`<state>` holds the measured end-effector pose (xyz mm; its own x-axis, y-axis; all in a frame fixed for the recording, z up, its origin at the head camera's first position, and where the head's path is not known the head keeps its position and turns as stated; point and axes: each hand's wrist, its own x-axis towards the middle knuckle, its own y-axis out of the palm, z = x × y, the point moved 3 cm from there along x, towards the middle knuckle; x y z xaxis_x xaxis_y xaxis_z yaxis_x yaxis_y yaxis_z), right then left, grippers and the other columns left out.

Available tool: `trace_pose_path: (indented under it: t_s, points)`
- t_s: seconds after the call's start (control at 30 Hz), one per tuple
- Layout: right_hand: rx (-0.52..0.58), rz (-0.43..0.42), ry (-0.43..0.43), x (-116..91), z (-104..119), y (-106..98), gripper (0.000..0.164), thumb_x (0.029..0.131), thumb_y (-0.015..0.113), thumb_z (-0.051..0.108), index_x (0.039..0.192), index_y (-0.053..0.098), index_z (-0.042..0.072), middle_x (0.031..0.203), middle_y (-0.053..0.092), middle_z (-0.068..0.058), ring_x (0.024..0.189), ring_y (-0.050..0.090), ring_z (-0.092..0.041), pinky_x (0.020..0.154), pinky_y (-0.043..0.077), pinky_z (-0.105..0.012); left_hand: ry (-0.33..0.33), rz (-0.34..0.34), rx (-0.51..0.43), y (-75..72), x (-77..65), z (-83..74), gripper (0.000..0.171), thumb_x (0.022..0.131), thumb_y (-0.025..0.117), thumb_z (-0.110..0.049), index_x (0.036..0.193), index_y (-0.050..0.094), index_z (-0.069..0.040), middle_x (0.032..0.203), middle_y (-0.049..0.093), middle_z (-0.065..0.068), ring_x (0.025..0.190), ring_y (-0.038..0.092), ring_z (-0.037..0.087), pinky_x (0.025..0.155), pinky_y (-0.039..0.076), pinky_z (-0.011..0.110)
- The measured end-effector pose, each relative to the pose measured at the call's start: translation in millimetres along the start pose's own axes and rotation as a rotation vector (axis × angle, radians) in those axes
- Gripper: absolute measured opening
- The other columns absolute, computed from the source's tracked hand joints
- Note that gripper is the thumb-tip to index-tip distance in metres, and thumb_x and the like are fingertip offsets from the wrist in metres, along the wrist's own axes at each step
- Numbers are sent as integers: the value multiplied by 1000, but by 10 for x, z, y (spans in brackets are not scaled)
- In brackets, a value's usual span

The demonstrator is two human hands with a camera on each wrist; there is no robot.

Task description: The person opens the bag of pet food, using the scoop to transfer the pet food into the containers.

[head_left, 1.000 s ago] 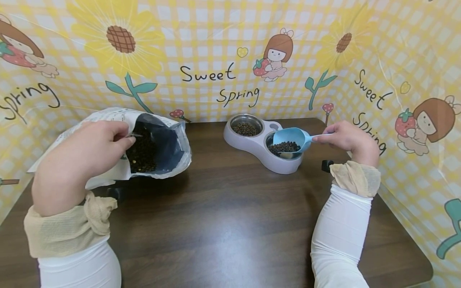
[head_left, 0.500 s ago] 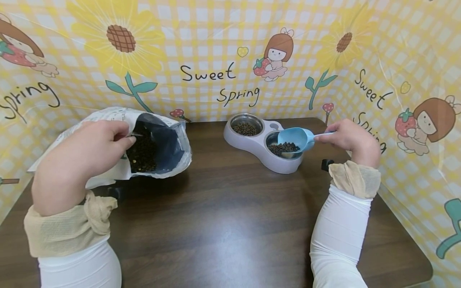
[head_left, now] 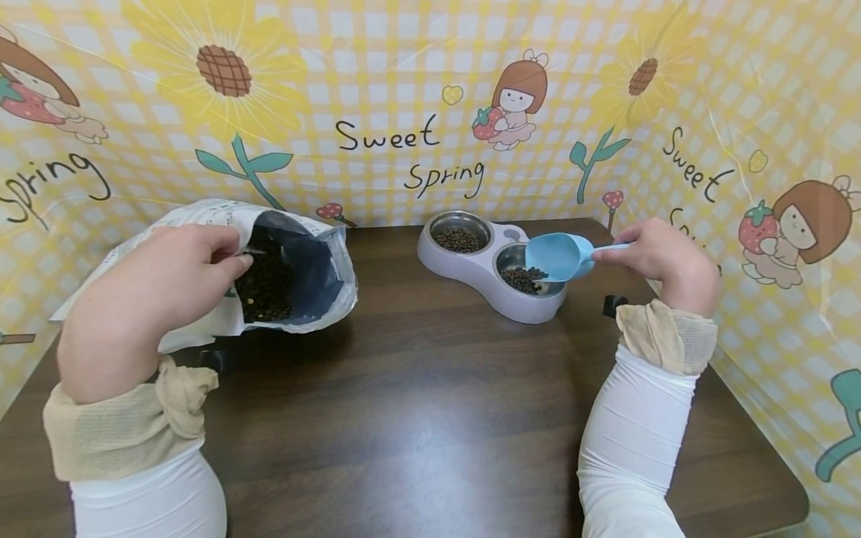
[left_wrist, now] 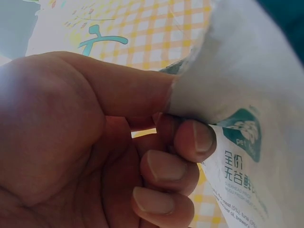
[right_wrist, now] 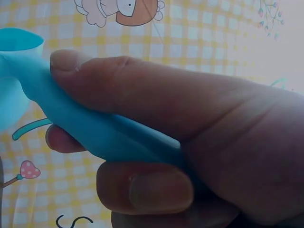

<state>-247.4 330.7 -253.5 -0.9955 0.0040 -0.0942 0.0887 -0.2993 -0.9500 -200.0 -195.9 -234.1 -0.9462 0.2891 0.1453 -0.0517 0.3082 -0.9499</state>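
My left hand [head_left: 151,291] pinches the rim of a white pet food bag [head_left: 329,317] between thumb and fingers. The bag lies tilted with its mouth facing right, dark kibble inside. In the left wrist view the thumb and fingertips grip the printed bag edge [left_wrist: 247,156]. My right hand [head_left: 666,258] holds a light blue scoop [head_left: 558,254] by its handle. The scoop is tipped over the right steel bowl [head_left: 509,258] of a pale double feeder [head_left: 487,280]; kibble [head_left: 521,279] lies in that bowl. The right wrist view shows the handle [right_wrist: 109,135] wrapped by thumb and fingers.
The feeder's left bowl [head_left: 460,218] also holds kibble. Everything stands on a dark wooden table [head_left: 403,418]. A yellow checked cloth [head_left: 397,67] with printed flowers hangs behind and along the sides.
The scoop has shifted slightly right and up with my right hand. Kibble has left the scoop and now lies in the right bowl. My left hand and the bag stay nearly still.
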Motion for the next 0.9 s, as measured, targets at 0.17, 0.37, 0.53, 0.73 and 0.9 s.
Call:
trace_pose_path:
  t_s: [0.17,0.37,0.53,0.73,0.9]
  points:
    - [7,-11,6,-22,10,-15,36,89,68,40,84,72,5,54,31,5,57,33,-17,51,30,-30,6,-10,2,-4,-1,0,34,97,55,-13,67,41,-8,58,34,4,56,39,21,56,29,34]
    - [0,-8,21,-31,9,-29,42,88,68,43,100,75,3,63,50,-2,69,44,-24,57,36,-33,8,-10,6,-5,2,5,34,98,55,-13,67,42,-8,58,35,5,57,40,21,56,30,34]
    - [-9,7,25,-40,1,-34,53,90,66,45,116,71,0,101,68,-21,88,54,-35,71,46,-44,7,-4,2,-3,2,9,33,98,55,-13,68,42,-8,59,35,5,57,40,21,56,30,34]
    - [-18,29,34,-52,11,-38,57,92,63,47,122,67,-1,120,63,-29,101,57,-41,82,48,-59,9,-5,2,-6,0,6,33,97,55,-13,68,42,-8,59,35,5,57,40,21,57,30,34]
    - [-13,19,37,-64,26,-54,58,92,62,48,121,68,-2,119,64,-29,98,57,-39,80,48,-57,6,1,2,-13,1,4,33,98,55,-14,68,42,-8,59,35,5,57,40,21,57,30,34]
